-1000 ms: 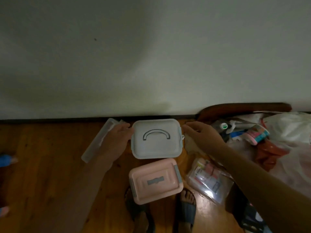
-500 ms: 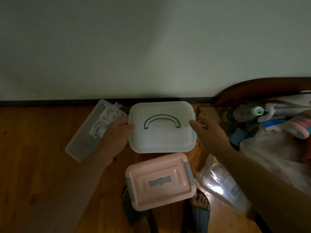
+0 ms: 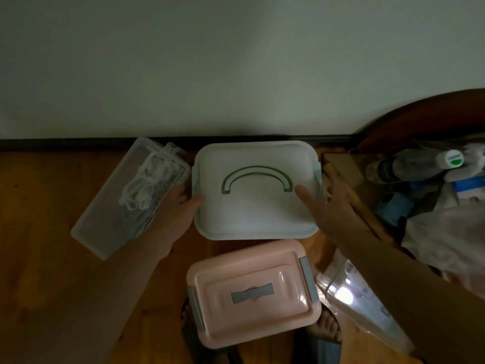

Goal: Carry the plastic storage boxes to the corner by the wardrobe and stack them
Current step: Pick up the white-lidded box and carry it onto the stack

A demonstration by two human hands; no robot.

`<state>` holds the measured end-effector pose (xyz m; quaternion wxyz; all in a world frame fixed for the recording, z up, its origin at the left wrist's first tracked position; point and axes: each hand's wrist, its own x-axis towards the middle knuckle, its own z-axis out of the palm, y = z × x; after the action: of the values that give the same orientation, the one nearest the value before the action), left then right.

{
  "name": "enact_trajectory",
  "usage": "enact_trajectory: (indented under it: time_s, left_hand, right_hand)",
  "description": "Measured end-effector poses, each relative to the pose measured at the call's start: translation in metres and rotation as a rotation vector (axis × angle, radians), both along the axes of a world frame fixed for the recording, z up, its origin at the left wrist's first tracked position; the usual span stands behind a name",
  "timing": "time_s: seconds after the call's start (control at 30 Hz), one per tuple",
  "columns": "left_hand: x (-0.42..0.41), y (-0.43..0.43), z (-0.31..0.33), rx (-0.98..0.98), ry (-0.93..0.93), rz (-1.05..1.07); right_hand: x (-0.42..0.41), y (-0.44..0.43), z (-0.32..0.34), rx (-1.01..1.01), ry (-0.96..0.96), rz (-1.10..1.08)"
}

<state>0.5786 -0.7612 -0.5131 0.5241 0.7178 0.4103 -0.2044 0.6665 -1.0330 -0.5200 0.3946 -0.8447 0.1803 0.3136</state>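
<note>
Since a second ago the view has closed in and both hands have slid onto the white box's lid

The left hand (image 3: 173, 214) presses its thumb on the lid's left edge with fingers down the side, gripping the white box (image 3: 256, 191); the right hand (image 3: 333, 206) lies open, fingers spread over the right edge and not yet clamped, likely squaring up for a two-sided lift. The box sits on the wood floor (image 3: 39, 232) against the dark skirting, smooth matt plastic with rounded corners and a flat arched handle folded into the lid. Just nearer, the pink box (image 3: 253, 292), glossy with grey clips, rests by the feet. A clear long box (image 3: 131, 198) holding white cord lies angled at the left
</note>
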Motion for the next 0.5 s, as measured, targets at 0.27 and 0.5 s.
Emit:
enact_trajectory:
  time_s: [0.27, 0.5]
  left_hand:
    - [0.011, 0.002, -0.020, -0.110, -0.099, 0.074]
    - [0.009, 0.002, -0.034, -0.204, -0.095, 0.150]
  right_hand:
    - [0.008, 0.011, -0.014, 0.019, 0.022, -0.073]
    - [0.010, 0.014, -0.021, 0.046, 0.009, -0.111]
